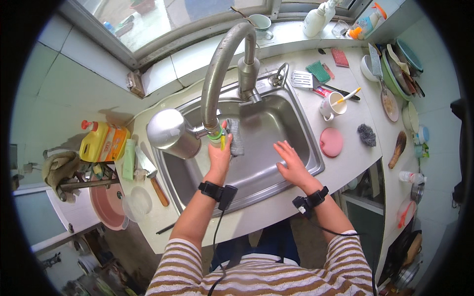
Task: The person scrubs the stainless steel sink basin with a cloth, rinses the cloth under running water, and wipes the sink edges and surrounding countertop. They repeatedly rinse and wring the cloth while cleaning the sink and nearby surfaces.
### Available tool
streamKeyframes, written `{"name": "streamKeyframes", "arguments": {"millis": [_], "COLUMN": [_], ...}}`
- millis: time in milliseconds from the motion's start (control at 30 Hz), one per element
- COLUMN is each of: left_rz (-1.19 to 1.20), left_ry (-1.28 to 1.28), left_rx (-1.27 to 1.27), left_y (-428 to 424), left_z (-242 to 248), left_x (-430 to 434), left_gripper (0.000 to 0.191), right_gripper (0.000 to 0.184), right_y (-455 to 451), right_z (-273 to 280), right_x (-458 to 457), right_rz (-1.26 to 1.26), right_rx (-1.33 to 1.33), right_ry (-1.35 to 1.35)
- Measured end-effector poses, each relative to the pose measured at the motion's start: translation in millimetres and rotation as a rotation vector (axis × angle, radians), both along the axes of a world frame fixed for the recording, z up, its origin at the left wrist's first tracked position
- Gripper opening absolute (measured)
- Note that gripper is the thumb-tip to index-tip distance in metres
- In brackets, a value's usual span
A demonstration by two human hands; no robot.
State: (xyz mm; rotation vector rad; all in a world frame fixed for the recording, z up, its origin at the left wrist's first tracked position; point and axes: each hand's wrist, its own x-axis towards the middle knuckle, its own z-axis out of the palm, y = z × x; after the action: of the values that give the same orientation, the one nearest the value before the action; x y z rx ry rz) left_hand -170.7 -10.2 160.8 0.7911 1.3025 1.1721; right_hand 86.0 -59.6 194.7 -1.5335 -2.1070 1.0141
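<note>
My left hand (219, 157) is raised over the sink, its fingers wrapped about the outlet of the metal faucet (211, 92). A green ring and a yellow piece show at that outlet. Just right of my thumb is a grey ribbed pad (236, 137); I cannot tell whether the hand touches it. A shiny metal cylinder (172, 133) joins the spout on the left. My right hand (292, 164) hovers over the right part of the steel sink (259, 174), holding nothing, fingers apart. Both wrists wear black straps with cables.
Right of the sink are a pink lidded dish (331, 142), a mug (332, 107), a slotted turner (303, 79) and steel wool (366, 135). On the left lie a wooden-handled cleaver (159, 190), a green tube (129, 159) and a yellow jug (105, 142). Bottles (314, 20) line the windowsill.
</note>
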Motion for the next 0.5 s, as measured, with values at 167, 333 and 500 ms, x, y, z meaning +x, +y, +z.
{"name": "streamKeyframes", "arguments": {"millis": [167, 333, 500], "left_rz": [0.172, 0.39, 0.697], "left_ry": [0.364, 0.476, 0.515], "left_rx": [0.521, 0.581, 0.332], "left_y": [31, 129, 154], "left_z": [55, 88, 66], "left_x": [70, 131, 154], "left_gripper": [0.066, 0.1, 0.101], "right_gripper": [0.061, 0.061, 0.052], "right_y": [10, 30, 29], "right_z": [-11, -37, -62], "right_x": [50, 94, 104], "right_rz": [0.245, 0.578, 0.759], "right_rx": [0.175, 0.2, 0.282], "right_ry": [-0.371, -0.475, -0.507]}}
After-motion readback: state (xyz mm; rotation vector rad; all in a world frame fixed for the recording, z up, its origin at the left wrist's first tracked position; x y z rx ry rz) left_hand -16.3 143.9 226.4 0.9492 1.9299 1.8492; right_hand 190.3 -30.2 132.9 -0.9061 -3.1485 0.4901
